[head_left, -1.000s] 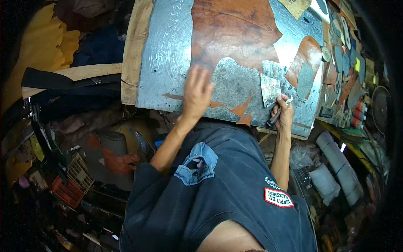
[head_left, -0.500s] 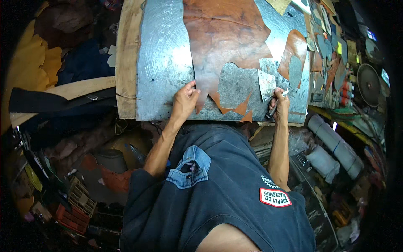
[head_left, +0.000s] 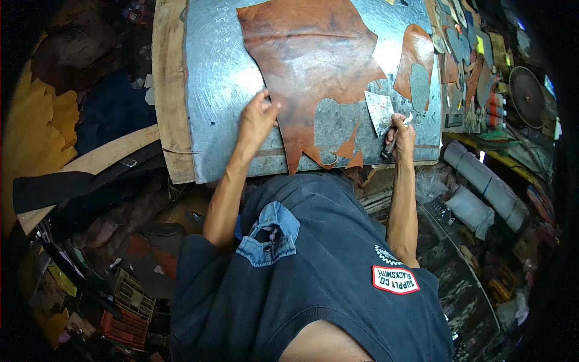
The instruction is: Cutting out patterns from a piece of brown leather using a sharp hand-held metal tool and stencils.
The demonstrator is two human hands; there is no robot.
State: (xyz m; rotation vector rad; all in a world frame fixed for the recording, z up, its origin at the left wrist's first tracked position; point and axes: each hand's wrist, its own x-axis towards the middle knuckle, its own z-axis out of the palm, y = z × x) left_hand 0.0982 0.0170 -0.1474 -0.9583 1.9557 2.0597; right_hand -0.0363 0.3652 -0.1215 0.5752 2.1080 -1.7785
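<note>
At left, the bare left hand (head_left: 258,117) meets the left margin of a large, irregular, reddish-brown leather hide (head_left: 301,72), which lies on a flat, scratched, silvery metal sheet (head_left: 214,90). Half a second ago the hide's pointed near-left tongue stopped short of the sheet's near edge; now it reaches that edge. From where I stand, the shift suggests the leather is being repositioned rather than cut. The left fingers bend loosely; whether they pinch the hide, I cannot tell. At right, the right hand (head_left: 400,137) remains closed around a slim, dark-handled tool (head_left: 389,148).

Counted from left to right: one sheet; one left hand; one hide, with a rounded hollow in its near side; two small, pointed, brown leather scraps (head_left: 348,146) at the near edge, joined or separate I cannot tell; one whitish, four-sided flat piece (head_left: 379,113), just beside the right fingers; one tool; one right hand; and, farther right, one tapering brown leather piece (head_left: 416,45).
</note>
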